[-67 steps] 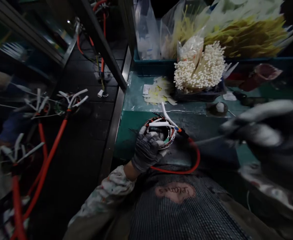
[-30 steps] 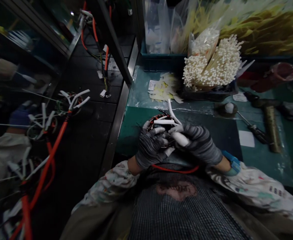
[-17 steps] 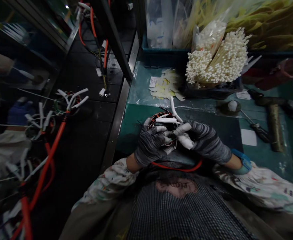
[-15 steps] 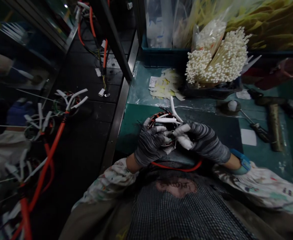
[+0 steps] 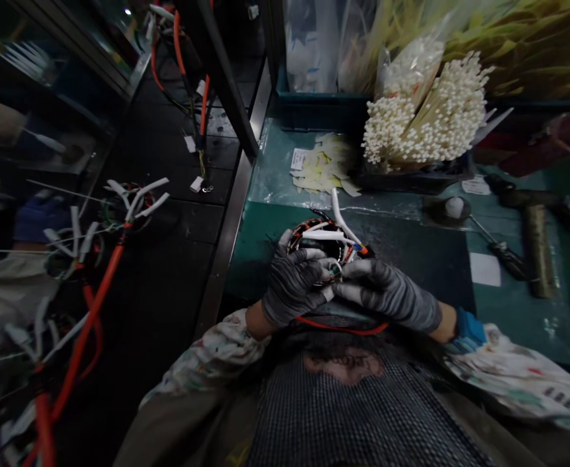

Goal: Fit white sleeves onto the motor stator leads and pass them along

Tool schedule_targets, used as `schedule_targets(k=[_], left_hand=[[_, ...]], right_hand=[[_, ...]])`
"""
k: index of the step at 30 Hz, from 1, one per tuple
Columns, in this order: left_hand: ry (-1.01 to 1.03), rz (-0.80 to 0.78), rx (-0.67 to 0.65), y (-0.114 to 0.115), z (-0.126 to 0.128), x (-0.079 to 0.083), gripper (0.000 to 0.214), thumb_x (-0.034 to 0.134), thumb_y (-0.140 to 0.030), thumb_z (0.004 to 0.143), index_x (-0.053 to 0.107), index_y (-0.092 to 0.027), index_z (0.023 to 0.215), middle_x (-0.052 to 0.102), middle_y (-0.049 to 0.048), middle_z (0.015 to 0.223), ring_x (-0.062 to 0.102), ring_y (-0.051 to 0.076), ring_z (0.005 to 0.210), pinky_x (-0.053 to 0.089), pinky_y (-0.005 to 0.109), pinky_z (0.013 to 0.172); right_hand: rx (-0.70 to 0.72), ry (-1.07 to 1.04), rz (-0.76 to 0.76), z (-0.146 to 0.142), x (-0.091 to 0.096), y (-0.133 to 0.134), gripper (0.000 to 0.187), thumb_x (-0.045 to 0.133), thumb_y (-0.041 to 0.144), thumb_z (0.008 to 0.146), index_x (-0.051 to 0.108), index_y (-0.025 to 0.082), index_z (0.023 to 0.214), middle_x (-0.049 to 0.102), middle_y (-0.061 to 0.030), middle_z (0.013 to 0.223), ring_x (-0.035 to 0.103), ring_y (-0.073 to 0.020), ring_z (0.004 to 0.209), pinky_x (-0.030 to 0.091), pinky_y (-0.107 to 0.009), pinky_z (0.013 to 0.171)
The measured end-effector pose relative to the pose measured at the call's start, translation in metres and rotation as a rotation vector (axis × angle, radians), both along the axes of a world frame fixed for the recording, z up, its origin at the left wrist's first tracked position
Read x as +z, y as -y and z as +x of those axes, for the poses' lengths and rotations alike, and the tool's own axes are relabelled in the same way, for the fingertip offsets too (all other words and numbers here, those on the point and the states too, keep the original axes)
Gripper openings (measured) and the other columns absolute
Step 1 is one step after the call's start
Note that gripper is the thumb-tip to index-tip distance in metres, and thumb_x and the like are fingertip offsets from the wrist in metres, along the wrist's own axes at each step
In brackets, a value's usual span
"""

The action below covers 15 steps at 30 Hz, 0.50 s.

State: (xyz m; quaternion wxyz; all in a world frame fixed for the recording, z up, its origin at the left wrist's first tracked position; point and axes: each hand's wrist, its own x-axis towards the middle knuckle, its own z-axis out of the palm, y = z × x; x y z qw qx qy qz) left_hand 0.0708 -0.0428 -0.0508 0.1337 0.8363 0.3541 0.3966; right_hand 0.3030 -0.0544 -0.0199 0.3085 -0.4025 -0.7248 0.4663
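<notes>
Close in front of me a coiled bundle of thin wires (image 5: 308, 227), dark with orange marks, is held low over the bench. My left hand (image 5: 297, 279), in a striped grey glove with pale fingertips, is closed round its left side. At the coil's lower right, the gloved fingers of my right hand (image 5: 386, 288) are pinched together on thin wire ends, partly hidden by the fingertips. White sleeves (image 5: 342, 220) stick out from the bundle beside an orange-banded cable end (image 5: 363, 250). Below both hands a red cable (image 5: 343, 327) curves across my apron.
Several red cables (image 5: 102, 285) with white-sleeved ends lie on the dark surface at left, near another person's gloved hand (image 5: 41, 217). A bin of white-tipped sticks (image 5: 425, 123) stands behind the coil. To the right lie a screwdriver (image 5: 506, 258) and a heat gun (image 5: 537, 246).
My right hand has moved left and slightly down, its fingertips now closer to my left hand. The orange-banded cable end has come into view above it. My left hand has barely moved.
</notes>
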Motion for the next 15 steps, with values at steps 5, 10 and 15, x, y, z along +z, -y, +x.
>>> schedule_targets(k=[5, 10, 15], left_hand=[[0.038, -0.001, -0.02, 0.001, 0.0016, -0.0003, 0.021, 0.077, -0.035, 0.089, 0.07, -0.028, 0.108, 0.083, -0.0049, 0.099, 0.079, 0.02, 0.1, 0.02, 0.061, 0.138], [0.035, 0.002, -0.012, 0.0, 0.0024, -0.0015, 0.018, 0.081, -0.031, 0.083, 0.069, -0.026, 0.096, 0.083, -0.0032, 0.1, 0.079, 0.021, 0.098, 0.02, 0.063, 0.138], [0.012, -0.027, 0.003, 0.0008, 0.0025, -0.0022, 0.015, 0.078, -0.033, 0.087, 0.074, -0.031, 0.101, 0.082, -0.0046, 0.097, 0.079, 0.022, 0.097, 0.018, 0.065, 0.138]], right_hand=[[0.125, 0.071, 0.038, 0.0055, -0.0018, 0.0061, 0.014, 0.067, 0.033, 0.102, 0.076, 0.026, 0.11, 0.082, -0.0045, 0.107, 0.078, -0.0207, 0.1, 0.064, -0.035, 0.094], [0.067, 0.167, -0.017, 0.0076, -0.0021, 0.0066, 0.018, 0.059, 0.032, 0.107, 0.075, 0.028, 0.113, 0.082, -0.0027, 0.108, 0.078, -0.019, 0.097, 0.064, -0.032, 0.09], [0.253, 0.193, 0.315, 0.0097, -0.0035, 0.0077, 0.023, 0.056, 0.032, 0.108, 0.078, 0.03, 0.113, 0.081, -0.0047, 0.108, 0.075, -0.0213, 0.103, 0.061, -0.038, 0.1]])
